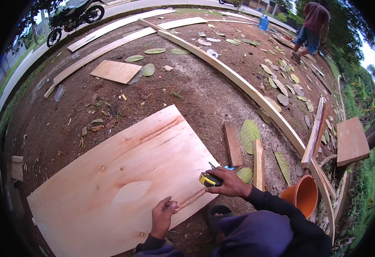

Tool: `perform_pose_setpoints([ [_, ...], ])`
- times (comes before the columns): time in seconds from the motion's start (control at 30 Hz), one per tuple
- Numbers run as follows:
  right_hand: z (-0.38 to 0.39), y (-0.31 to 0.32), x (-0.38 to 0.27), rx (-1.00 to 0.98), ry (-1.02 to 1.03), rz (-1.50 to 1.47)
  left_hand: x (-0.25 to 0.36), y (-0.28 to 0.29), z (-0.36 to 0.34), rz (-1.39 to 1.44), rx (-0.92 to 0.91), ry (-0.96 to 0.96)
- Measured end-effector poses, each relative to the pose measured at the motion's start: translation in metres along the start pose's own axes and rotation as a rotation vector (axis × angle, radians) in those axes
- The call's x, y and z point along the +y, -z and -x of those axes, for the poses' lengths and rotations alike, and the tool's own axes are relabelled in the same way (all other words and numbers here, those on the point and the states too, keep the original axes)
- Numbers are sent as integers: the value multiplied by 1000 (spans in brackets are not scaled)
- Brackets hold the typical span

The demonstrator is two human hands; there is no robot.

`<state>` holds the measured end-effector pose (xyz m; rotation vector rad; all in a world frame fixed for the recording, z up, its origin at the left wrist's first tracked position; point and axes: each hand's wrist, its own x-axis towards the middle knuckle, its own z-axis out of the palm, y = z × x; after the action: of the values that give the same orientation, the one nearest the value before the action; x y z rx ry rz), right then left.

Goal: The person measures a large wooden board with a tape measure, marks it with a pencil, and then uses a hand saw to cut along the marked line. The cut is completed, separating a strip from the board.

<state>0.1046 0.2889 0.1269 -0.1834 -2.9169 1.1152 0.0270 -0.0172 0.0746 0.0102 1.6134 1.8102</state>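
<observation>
A large pale plywood sheet (110, 188) lies in front of me, with brown streaks and a light leaf-shaped patch on its face. My right hand (231, 182) grips a yellow and black tape measure (211, 180) above the sheet's right edge. A thin dark piece sticks up beside the tape measure; its kind is unclear. Over the sheet's near edge is my left hand (164, 214), its fingers curled together against the thumb. Whatever may be between those fingers is too small to make out.
An orange bucket (306, 196) stands at my right beside several long boards. One long timber (238, 81) crosses the dirt diagonally. Short wood blocks (232, 143) and large leaves lie right of the sheet. Farther off are a person (313, 30), a blue water jug (263, 23) and a motorcycle (74, 20).
</observation>
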Motion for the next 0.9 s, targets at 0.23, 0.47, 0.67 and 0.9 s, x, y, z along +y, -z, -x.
perform_pose_setpoints([
  [0.23, -39, -70, -100, -370, 244, -11, -22, 24, 20, 457, -112, 206],
  [0.47, -23, -112, -111, -453, 292, -91, -34, 42, 42, 470, -81, 182],
  [0.67, -20, -89, -93, -590, 267, -45, -62, 64, 53, 184, -108, 234],
  [0.9, -41, 32, 37, -429, 97, 208, 15, 333, 129, 512, 661, -113],
])
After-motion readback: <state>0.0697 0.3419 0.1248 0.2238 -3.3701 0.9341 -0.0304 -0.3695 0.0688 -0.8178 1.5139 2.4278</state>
